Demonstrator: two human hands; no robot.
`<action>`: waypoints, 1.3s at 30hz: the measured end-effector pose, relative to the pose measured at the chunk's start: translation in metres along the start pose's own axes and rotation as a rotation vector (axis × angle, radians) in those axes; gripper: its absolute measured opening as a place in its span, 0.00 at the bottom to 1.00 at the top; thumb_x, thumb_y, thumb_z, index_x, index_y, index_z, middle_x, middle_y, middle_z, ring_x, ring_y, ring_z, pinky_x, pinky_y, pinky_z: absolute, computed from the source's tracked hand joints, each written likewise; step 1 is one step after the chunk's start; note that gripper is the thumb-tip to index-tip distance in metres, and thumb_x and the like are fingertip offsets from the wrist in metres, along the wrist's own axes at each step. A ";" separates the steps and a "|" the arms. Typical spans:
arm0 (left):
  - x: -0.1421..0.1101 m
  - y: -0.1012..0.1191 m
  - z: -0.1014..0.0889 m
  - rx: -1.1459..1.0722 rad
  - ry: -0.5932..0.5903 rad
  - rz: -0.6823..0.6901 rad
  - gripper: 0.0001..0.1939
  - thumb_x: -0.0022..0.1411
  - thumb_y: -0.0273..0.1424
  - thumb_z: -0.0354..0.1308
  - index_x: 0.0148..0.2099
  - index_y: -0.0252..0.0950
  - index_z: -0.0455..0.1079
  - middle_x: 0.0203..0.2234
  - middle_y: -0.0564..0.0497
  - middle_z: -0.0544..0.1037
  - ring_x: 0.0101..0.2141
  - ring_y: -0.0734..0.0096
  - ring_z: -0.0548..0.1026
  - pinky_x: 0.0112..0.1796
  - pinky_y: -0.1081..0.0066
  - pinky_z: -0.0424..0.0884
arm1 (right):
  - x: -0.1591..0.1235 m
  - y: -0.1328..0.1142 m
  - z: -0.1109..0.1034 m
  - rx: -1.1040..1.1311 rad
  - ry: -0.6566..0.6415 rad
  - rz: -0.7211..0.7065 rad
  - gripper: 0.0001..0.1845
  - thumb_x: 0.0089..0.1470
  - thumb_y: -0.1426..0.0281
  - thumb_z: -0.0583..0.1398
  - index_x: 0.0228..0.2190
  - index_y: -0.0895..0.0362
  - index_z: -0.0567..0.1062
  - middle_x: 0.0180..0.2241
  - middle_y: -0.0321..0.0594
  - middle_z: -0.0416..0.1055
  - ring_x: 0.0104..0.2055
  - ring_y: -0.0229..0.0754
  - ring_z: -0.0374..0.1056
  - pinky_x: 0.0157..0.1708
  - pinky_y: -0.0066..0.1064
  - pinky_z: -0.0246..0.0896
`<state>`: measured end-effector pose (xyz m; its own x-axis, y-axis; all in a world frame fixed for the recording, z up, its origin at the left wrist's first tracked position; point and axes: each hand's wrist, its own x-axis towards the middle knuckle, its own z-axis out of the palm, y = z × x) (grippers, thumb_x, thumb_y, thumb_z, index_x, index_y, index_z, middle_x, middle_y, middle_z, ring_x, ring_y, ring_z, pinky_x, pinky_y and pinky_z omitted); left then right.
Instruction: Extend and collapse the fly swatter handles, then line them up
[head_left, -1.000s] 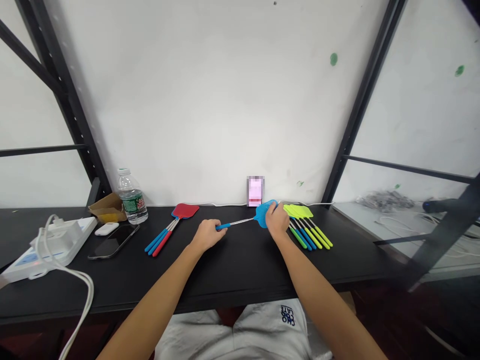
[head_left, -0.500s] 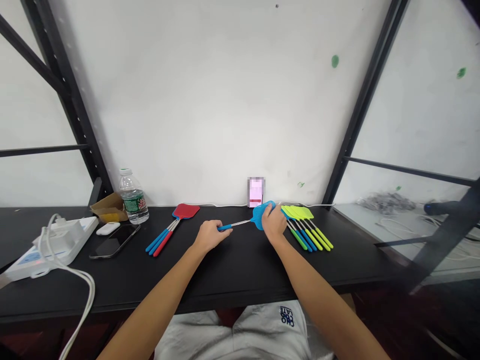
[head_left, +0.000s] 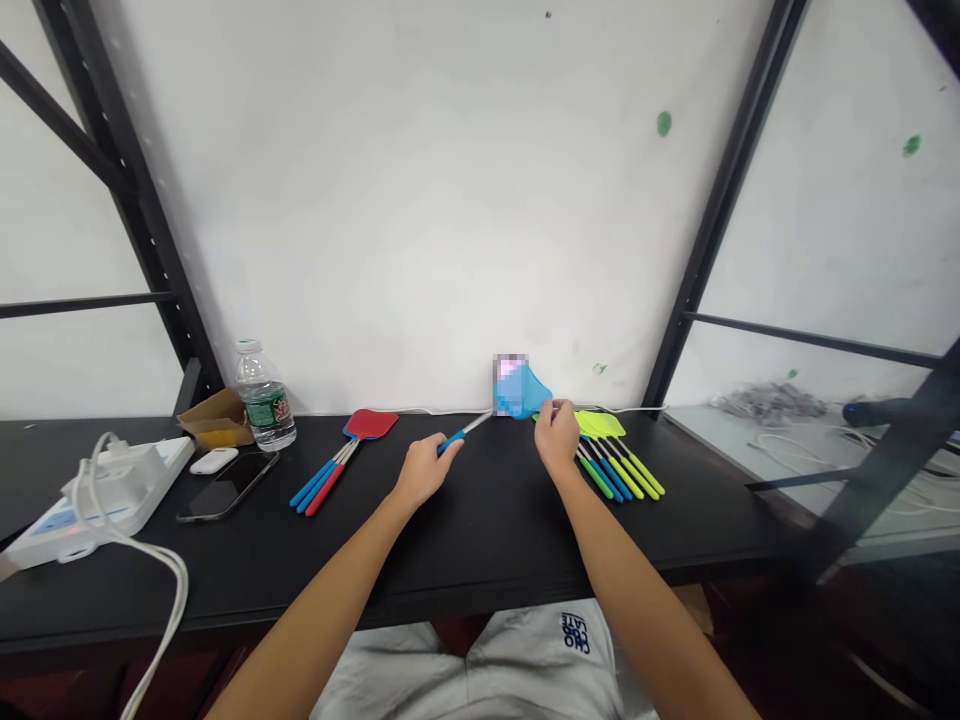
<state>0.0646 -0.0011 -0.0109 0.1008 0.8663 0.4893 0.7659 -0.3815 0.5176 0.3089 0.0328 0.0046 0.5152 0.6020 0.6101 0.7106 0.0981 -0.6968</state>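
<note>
My left hand [head_left: 424, 468] is closed around the blue handle of a fly swatter with a silvery metal shaft and a flat blue mesh head [head_left: 528, 392]. I hold it above the middle of the black desk [head_left: 480, 530], nearer the back edge than the front. Its long axis runs slantwise: the handle end sits toward me and to the left, while the head points up and right toward the back edge, partly covering an upright device with a blurred pink screen [head_left: 511, 362].

My right hand [head_left: 557, 436] has its fingers curled inward, with the tips at the head's lower right corner; I cannot tell whether they pinch it.

Just right of that hand, toward the desk's right end, lie fanned swatters with yellow-green heads [head_left: 602, 424], their green, blue and yellow handles slanting toward the front edge and right. Left of my left hand lies another bunch, a red swatter head [head_left: 373, 424] on top, its blue and red handles aimed toward the front left corner. Farther left, near the back edge, stands a clear plastic water bottle [head_left: 265, 398].
</note>
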 end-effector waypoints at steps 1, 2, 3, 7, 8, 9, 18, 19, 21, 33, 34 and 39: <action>0.001 0.000 0.001 -0.022 0.043 -0.014 0.22 0.65 0.47 0.44 0.25 0.37 0.61 0.19 0.55 0.66 0.23 0.73 0.65 0.27 0.73 0.55 | 0.000 -0.001 0.000 0.051 0.005 0.003 0.16 0.61 0.60 0.49 0.40 0.60 0.68 0.34 0.47 0.73 0.38 0.47 0.68 0.38 0.32 0.56; 0.001 0.000 0.001 -0.051 0.076 -0.028 0.22 0.66 0.46 0.42 0.26 0.37 0.60 0.19 0.55 0.66 0.23 0.74 0.65 0.27 0.73 0.55 | -0.002 -0.002 0.000 0.106 -0.016 -0.005 0.17 0.61 0.60 0.49 0.40 0.60 0.68 0.33 0.46 0.73 0.38 0.46 0.68 0.38 0.31 0.56; 0.001 0.001 0.002 -0.087 0.095 -0.039 0.22 0.67 0.46 0.40 0.26 0.37 0.59 0.19 0.55 0.65 0.23 0.74 0.64 0.27 0.73 0.56 | -0.006 -0.004 0.001 0.164 -0.065 -0.033 0.17 0.60 0.59 0.50 0.38 0.59 0.69 0.32 0.44 0.73 0.36 0.45 0.67 0.37 0.31 0.56; -0.003 0.005 0.008 -0.300 0.011 -0.024 0.24 0.67 0.48 0.36 0.28 0.37 0.59 0.18 0.55 0.65 0.21 0.75 0.64 0.25 0.74 0.58 | -0.034 -0.019 0.009 0.357 -0.408 -0.266 0.18 0.60 0.57 0.51 0.31 0.56 0.72 0.25 0.37 0.71 0.29 0.40 0.66 0.31 0.27 0.55; -0.005 0.008 0.010 -0.348 -0.033 -0.004 0.25 0.67 0.48 0.36 0.28 0.37 0.59 0.18 0.56 0.64 0.20 0.75 0.63 0.25 0.74 0.59 | -0.042 -0.024 0.011 0.385 -0.485 -0.315 0.18 0.60 0.56 0.51 0.31 0.56 0.72 0.25 0.36 0.70 0.27 0.39 0.65 0.29 0.27 0.54; -0.008 0.010 0.012 -0.388 -0.080 0.022 0.25 0.66 0.49 0.36 0.28 0.37 0.60 0.18 0.56 0.64 0.20 0.76 0.62 0.25 0.74 0.59 | -0.050 -0.028 0.013 0.410 -0.539 -0.354 0.18 0.60 0.57 0.51 0.32 0.56 0.72 0.24 0.35 0.70 0.27 0.38 0.65 0.29 0.27 0.54; -0.014 0.024 0.009 -0.308 -0.256 0.176 0.24 0.66 0.47 0.40 0.27 0.36 0.63 0.18 0.56 0.67 0.22 0.75 0.64 0.28 0.74 0.60 | -0.066 -0.039 0.014 0.427 -0.528 -0.428 0.18 0.63 0.60 0.46 0.30 0.55 0.68 0.22 0.35 0.66 0.25 0.38 0.62 0.28 0.27 0.53; -0.014 0.023 0.008 -0.267 -0.246 0.177 0.23 0.65 0.47 0.43 0.27 0.36 0.63 0.19 0.56 0.67 0.23 0.75 0.64 0.27 0.74 0.59 | -0.061 -0.037 0.013 0.400 -0.488 -0.422 0.18 0.63 0.60 0.45 0.30 0.56 0.68 0.22 0.35 0.66 0.24 0.38 0.62 0.28 0.28 0.53; -0.013 0.020 0.008 -0.207 -0.226 0.157 0.21 0.63 0.47 0.46 0.26 0.36 0.64 0.19 0.56 0.67 0.23 0.75 0.64 0.27 0.74 0.57 | -0.047 -0.031 0.010 0.329 -0.372 -0.403 0.18 0.64 0.61 0.44 0.32 0.56 0.67 0.24 0.37 0.67 0.25 0.39 0.62 0.28 0.28 0.53; -0.009 0.005 0.013 -0.139 -0.238 0.106 0.18 0.61 0.43 0.48 0.26 0.36 0.64 0.20 0.55 0.68 0.24 0.74 0.66 0.28 0.74 0.58 | 0.062 0.107 -0.074 -0.306 0.109 0.033 0.21 0.63 0.66 0.43 0.40 0.62 0.72 0.31 0.52 0.72 0.32 0.47 0.67 0.32 0.33 0.53; -0.009 0.005 0.013 -0.136 -0.243 0.106 0.18 0.61 0.43 0.49 0.26 0.36 0.65 0.20 0.55 0.69 0.24 0.74 0.66 0.28 0.74 0.58 | 0.066 0.121 -0.083 -0.364 0.096 0.061 0.22 0.63 0.65 0.43 0.40 0.61 0.73 0.33 0.53 0.72 0.34 0.48 0.67 0.33 0.34 0.54; -0.007 0.005 0.012 -0.114 -0.261 0.104 0.18 0.60 0.43 0.49 0.26 0.36 0.66 0.20 0.55 0.69 0.24 0.74 0.66 0.28 0.73 0.58 | 0.075 0.171 -0.109 -0.579 -0.258 0.120 0.24 0.62 0.61 0.45 0.40 0.61 0.75 0.36 0.57 0.73 0.39 0.55 0.70 0.37 0.39 0.59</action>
<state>0.0755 -0.0056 -0.0203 0.3457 0.8687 0.3546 0.6680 -0.4933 0.5572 0.5217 0.0082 -0.0278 0.5265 0.7607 0.3796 0.8359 -0.3819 -0.3943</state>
